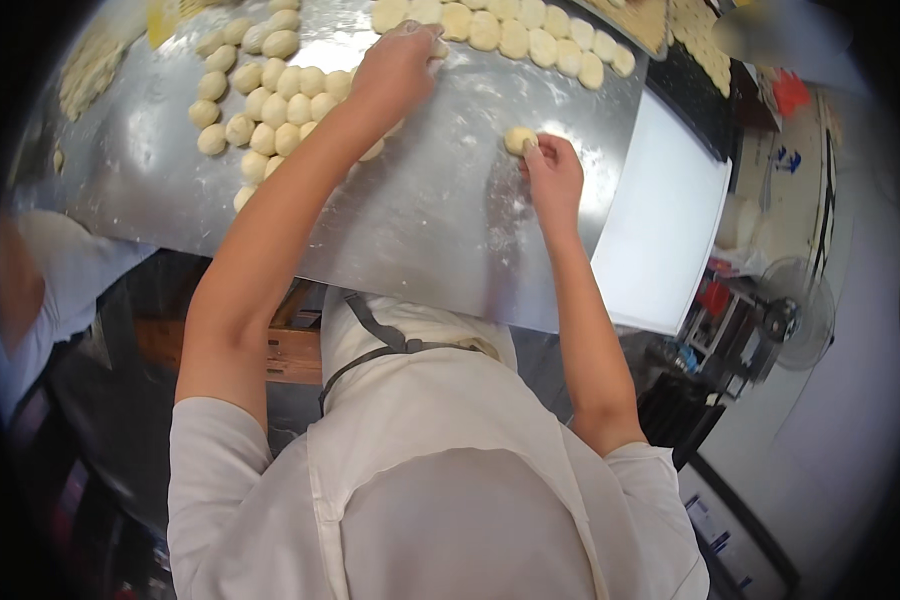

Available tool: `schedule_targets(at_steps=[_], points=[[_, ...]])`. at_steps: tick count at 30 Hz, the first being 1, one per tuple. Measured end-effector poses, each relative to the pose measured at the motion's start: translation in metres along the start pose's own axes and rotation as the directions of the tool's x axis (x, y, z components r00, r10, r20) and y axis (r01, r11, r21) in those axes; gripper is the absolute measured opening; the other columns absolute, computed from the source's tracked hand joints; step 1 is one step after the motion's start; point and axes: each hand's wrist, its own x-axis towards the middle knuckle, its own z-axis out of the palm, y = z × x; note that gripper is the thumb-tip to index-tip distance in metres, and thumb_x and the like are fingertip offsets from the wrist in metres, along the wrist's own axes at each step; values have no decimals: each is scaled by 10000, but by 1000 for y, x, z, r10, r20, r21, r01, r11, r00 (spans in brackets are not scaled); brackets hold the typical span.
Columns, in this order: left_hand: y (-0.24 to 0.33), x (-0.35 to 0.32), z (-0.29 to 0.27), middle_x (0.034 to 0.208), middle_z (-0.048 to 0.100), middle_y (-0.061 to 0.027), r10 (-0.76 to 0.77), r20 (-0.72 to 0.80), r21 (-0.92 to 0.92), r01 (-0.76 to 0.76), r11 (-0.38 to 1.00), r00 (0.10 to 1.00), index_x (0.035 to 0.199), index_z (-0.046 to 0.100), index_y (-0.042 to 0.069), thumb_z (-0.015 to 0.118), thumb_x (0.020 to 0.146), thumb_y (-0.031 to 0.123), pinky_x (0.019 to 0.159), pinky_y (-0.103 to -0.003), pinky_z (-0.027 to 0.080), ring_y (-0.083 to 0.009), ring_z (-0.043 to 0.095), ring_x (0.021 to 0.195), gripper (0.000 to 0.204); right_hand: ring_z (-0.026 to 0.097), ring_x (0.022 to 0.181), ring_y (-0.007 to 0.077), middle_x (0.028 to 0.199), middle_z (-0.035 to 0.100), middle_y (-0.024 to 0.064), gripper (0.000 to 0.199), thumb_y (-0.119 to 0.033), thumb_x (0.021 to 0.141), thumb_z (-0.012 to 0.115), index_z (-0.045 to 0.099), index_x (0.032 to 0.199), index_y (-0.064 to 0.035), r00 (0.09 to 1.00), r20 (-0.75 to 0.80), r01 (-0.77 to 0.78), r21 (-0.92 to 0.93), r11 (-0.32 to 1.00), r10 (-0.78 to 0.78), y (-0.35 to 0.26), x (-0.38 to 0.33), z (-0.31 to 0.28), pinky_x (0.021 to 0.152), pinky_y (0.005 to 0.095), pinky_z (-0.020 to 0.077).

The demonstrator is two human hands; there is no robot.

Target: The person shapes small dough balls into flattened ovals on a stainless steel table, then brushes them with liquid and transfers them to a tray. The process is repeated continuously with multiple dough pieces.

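Note:
My left hand (400,65) reaches to the far side of the steel table, fingers curled, with a pale piece of dough (439,49) showing at its fingertips. Beside it lie rows of flattened dough pieces (513,40). Toward the right, my right hand (553,165) pinches a small round dough ball (519,140) between thumb and fingers, at or just over the floury tabletop. Left of my left forearm many dough balls (273,110) lie close together; the forearm covers some of them.
The steel table (410,230) is dusted with flour. A mass of dough (95,75) lies at the far left. A white board (660,220) and a dark tray (692,105) border the table on the right. Another person's arm (18,270) shows at left; a fan (792,312) stands at right.

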Motion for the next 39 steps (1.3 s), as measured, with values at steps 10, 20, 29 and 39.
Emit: schedule_targets(at_steps=[10,20,29,39], points=[[33,-162,60,1409,616,-197,233,31,-67,-231,971,972,1430,575,53,726,909,65,1080,-447,490,-392,577,1302,543,654,980,359,1137,626,146,368,-161,878,787,696,1227,-87,881,131,471,-325,820,-455,-5,3,6,863,436,540],[50,-141,61,1184,700,-156,47,37,-95,-44,995,998,1263,704,65,800,856,102,1004,-448,505,-370,632,1132,421,663,968,351,1091,618,119,344,-171,884,795,679,1194,-77,863,277,497,-325,804,-421,33,-67,-56,837,448,545],[79,-199,78,1230,662,-163,-25,110,31,22,999,994,1321,682,87,812,841,97,1034,-467,470,-410,555,1210,497,662,983,365,1089,640,118,322,-140,878,779,668,1173,-76,798,320,597,-309,741,-510,44,-63,-65,853,469,541],[90,-193,71,1116,724,-156,34,-110,-143,-49,988,993,1223,719,93,773,868,78,925,-441,538,-371,661,1046,359,650,910,357,1006,642,106,294,-32,823,766,682,1097,-98,770,371,629,-307,714,-519,64,-72,-92,798,464,532]])
